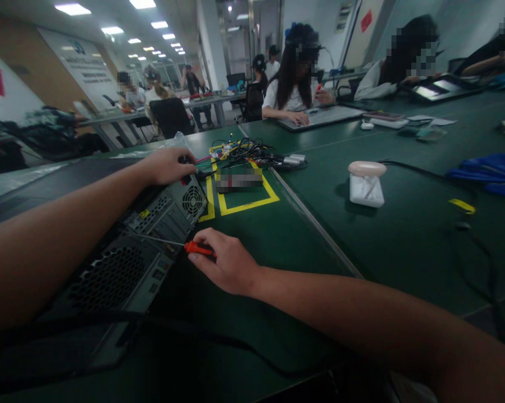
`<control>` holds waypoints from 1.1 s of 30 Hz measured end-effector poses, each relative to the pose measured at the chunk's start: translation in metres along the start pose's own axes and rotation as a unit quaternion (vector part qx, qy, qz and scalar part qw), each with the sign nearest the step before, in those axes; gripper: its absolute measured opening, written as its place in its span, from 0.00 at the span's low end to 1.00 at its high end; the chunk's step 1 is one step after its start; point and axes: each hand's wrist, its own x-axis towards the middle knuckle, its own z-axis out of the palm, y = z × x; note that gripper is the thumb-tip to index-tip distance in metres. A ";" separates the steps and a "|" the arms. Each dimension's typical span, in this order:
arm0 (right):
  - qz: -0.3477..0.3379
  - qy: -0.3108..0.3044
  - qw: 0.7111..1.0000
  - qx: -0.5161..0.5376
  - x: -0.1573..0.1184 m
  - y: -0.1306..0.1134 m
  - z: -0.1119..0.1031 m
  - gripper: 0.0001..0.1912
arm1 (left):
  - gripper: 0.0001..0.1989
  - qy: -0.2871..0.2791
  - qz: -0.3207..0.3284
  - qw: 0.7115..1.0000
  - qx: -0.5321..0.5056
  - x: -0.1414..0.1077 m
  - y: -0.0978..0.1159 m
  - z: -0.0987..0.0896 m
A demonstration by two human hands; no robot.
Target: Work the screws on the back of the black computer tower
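A desktop computer case (155, 224) lies at the left, its rear panel with vent holes and a round fan grille facing me. My left hand (172, 166) is curled over the far corner of the case, next to a small dark part that I cannot make out. In my right hand (227, 260) is a screwdriver (197, 249) with an orange-red handle, held between thumb and fingers. Its thin metal shaft points left to the rear panel, near the slot covers. Whether the tip sits in a screw is too small to tell.
Beyond the case lies a heap of cables (248, 148) by yellow tape (250, 208) and a blurred-out flat object (239, 180). To the right are a white open earbud case (365, 187), a black cable (429, 170) and a blue bundle (491, 174). Other people sit across the table.
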 end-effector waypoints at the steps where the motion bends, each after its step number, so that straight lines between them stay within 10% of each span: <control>1: -0.001 0.000 1.000 0.001 0.000 0.000 0.000 0.09 | 0.30 0.001 0.000 1.000 -0.001 0.000 0.000 0.000; 33: -0.007 -0.007 1.000 -0.001 -0.001 0.000 0.000 0.12 | 0.29 0.002 0.000 1.000 0.003 -0.004 0.006 -0.003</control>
